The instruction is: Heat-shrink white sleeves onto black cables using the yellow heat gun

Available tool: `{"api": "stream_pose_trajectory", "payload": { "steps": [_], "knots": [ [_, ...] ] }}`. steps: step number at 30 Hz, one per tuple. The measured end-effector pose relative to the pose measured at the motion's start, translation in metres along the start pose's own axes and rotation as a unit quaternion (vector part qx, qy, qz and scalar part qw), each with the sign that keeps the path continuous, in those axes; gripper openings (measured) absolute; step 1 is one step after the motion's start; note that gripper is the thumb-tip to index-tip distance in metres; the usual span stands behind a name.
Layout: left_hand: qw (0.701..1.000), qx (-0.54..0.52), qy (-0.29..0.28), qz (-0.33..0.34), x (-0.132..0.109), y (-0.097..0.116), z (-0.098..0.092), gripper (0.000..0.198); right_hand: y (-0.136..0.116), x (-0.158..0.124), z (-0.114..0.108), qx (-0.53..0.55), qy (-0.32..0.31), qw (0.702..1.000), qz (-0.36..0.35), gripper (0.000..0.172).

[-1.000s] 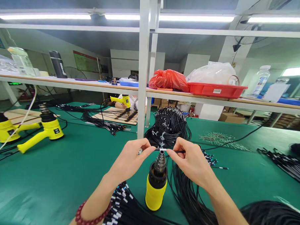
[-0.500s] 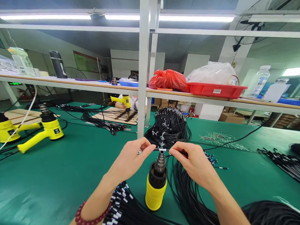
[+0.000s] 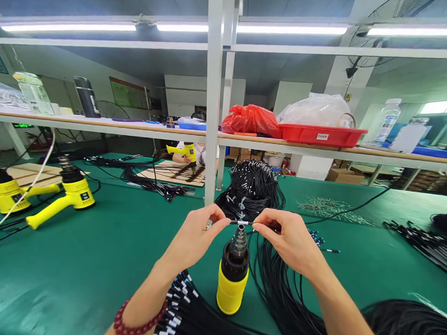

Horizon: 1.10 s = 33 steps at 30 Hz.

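White sleeve on the black wire, pinched by left hand and right hand, sat seemingly just above the heat gun nozzle, where lingering could scorch fingertips.

I count four yellow heat guns: one upright just below my hands, two far off my left hand, one beyond. Ahead of my right hand: one red tray, one red bag, two clear bottles.

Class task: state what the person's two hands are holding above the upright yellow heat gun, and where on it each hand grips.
A thin black cable with a white sleeve; left hand and right hand pinch it either side of the sleeve.
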<state>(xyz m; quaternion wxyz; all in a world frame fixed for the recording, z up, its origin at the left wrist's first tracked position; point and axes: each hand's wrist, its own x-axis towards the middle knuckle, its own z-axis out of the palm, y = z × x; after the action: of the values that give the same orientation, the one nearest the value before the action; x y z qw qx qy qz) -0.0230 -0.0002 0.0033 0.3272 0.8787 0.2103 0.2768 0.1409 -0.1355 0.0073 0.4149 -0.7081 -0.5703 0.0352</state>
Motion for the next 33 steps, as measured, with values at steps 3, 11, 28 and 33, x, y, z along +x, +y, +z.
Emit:
{"api": "stream_pose_trajectory", "payload": {
  "steps": [3, 11, 28, 33],
  "knots": [
    [1.0, 0.001, 0.01, 0.008, 0.0002, 0.0015, -0.0005, 0.022, 0.0001, -0.0003, 0.0008, 0.014, 0.006, 1.0, -0.002, 0.015],
    [0.999, 0.041, -0.027, 0.015, 0.0011, -0.0013, 0.0024, 0.044, -0.0005, -0.0025, 0.0, 0.007, -0.011, 1.0, -0.011, 0.017],
    [0.999, 0.031, 0.005, 0.023, -0.0003, 0.003, 0.0019, 0.016, 0.0032, -0.0024, 0.0023, -0.001, 0.004, 1.0, -0.001, 0.014],
    [0.997, 0.062, 0.017, 0.032, 0.0006, 0.0033, 0.0005, 0.044, 0.0, -0.0049, 0.0046, -0.038, -0.016, 0.999, -0.008, 0.031]
  ]
}}
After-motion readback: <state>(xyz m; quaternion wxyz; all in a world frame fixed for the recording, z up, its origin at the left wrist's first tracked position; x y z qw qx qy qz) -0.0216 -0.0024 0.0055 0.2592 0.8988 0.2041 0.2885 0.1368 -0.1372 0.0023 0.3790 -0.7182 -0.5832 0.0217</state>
